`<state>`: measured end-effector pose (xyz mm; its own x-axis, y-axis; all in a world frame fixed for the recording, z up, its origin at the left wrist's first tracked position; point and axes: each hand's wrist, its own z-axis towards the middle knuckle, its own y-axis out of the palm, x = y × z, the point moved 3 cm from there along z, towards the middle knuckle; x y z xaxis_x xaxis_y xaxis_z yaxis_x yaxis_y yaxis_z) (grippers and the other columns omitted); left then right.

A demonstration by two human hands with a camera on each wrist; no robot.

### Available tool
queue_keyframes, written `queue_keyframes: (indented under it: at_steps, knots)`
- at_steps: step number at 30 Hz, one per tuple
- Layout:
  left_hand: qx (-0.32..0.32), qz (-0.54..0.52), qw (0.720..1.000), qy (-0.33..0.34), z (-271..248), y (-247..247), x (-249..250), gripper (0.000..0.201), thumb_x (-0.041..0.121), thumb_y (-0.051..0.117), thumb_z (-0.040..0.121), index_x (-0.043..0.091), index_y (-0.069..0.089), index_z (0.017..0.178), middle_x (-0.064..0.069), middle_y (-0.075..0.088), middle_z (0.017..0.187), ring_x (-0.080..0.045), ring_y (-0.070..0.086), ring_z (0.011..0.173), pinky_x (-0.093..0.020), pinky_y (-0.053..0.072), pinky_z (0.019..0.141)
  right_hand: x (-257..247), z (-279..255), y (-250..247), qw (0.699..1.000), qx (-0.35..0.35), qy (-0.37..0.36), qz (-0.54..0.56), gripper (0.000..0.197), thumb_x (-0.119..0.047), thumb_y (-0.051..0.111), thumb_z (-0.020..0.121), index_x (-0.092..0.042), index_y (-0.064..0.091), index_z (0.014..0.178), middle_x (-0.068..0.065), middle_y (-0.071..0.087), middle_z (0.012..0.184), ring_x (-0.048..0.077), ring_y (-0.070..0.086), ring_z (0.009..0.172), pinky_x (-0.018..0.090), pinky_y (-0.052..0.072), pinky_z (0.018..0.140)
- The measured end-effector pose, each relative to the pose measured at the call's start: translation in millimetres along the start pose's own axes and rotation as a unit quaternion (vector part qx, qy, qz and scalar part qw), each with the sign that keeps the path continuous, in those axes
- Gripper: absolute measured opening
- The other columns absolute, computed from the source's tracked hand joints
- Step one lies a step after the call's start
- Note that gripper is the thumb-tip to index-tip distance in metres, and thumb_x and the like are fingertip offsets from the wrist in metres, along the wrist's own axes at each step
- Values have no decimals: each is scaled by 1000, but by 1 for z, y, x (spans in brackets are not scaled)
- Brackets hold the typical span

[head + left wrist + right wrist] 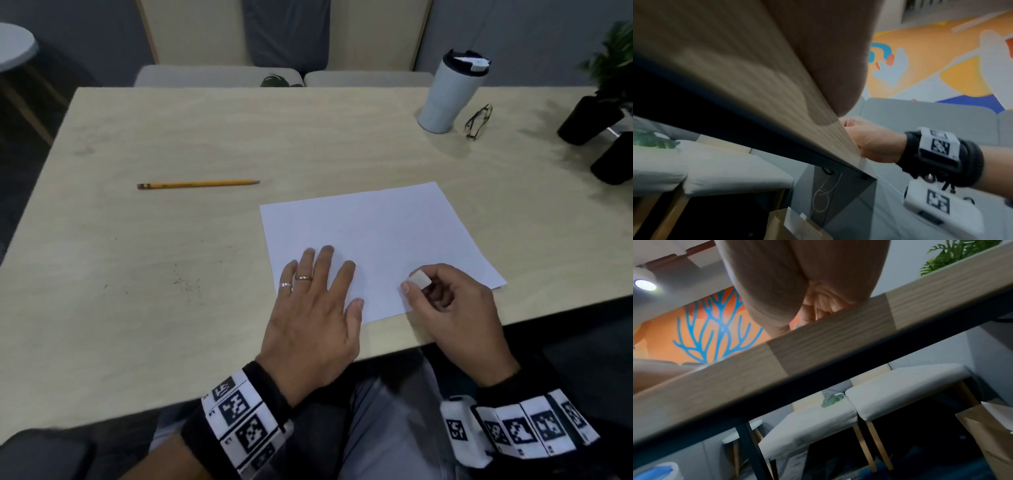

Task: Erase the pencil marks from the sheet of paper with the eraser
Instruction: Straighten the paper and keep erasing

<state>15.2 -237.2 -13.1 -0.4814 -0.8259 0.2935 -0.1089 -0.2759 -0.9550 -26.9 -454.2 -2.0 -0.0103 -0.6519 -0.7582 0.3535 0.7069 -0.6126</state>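
- On the pale wooden table [171, 137], our left hand [310, 320] lies flat, fingers spread, across the white paper sheet [376, 226].
- Our right hand [455, 308] pinches the small white eraser [420, 280] over the sheet's near edge.

Dim, soft overhead light; blurred wrist views, wide-angle warped edges.

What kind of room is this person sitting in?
Probably an office lounge or break area, not a home. A pale wooden table faces cushioned benches. A travel tumbler and potted plants stand on the table. The wrist views show a bright painted mural on the wall.
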Motion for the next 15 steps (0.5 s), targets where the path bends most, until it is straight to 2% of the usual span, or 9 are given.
queue_keyframes:
  at_steps: [2,4,7,11,15]
  knots:
    - [-24,16,1000,1,1,4,0,67,50,18,109,19,12,169,-8,-3,177,-32,-10,162,-51,-2,131,-8,-4,2,1000,-3,1,14,11,-19,81,95,-25,74,89,-7,69,80,12,62,68,25,51,66]
    - [-39,20,999,8,2,5,-1,69,50,12,110,18,-1,169,-5,-16,175,-29,-23,160,-51,-8,130,-24,-13,11,998,-37,-42,-13,10,-18,79,95,-24,74,89,-8,68,81,15,65,72,26,52,68]
    - [-48,34,998,8,3,4,0,69,50,11,109,18,-4,169,-5,-18,175,-29,-24,160,-52,-8,130,-28,-17,16,990,-53,-89,-96,19,-16,78,94,-20,69,78,-7,55,71,15,56,69,33,47,65]
    - [-62,53,997,4,3,2,1,70,49,8,108,17,-3,169,-7,-16,175,-31,-21,160,-54,-7,130,-12,1,-5,994,-15,-48,-99,37,-15,80,92,-24,57,64,-4,47,62,16,49,62,26,39,62]
    - [-61,49,997,4,3,2,1,70,48,10,108,15,-1,169,-8,-14,175,-32,-18,161,-55,-5,130,-27,-16,10,993,-73,-65,-66,29,-17,79,92,-21,64,67,-5,50,62,17,51,61,31,42,61]
